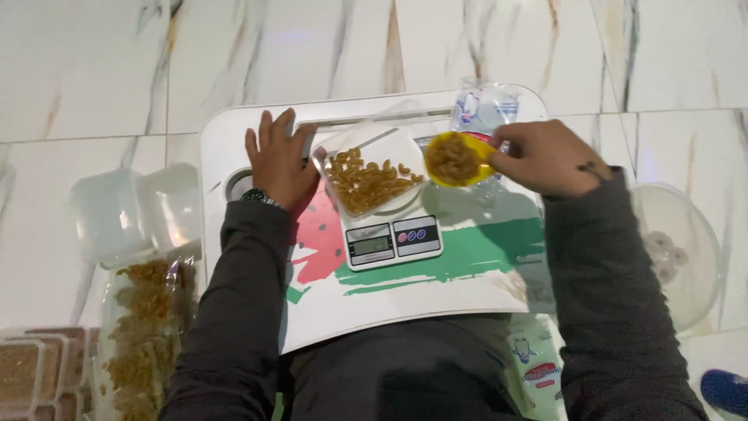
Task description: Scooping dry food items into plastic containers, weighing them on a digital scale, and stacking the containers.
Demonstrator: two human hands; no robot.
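Nearest to me, at lower left on the floor, I log a clear bag of dry pasta and, beside it, a tray of brown grain; at lower right, a printed plastic packet lies next to my right sleeve. Across my lap sits the white lap tray with red and green painted marks. On it stands a small digital kitchen scale, display facing me. On the scale rests a clear plastic container holding a shallow layer of pasta pieces. My left hand lies flat, fingers spread, grip apart, on the tray just left of the container, its thumb side near the container's edge. My right hand has its grip clamped on the handle of a yellow scoop, heaped with pasta and held just beside the container's right rim, above the tray. Behind the scoop stands a clear printed bag. Farther left, two frosted plastic tubs sit on the marble floor; to the right, a clear round lid.
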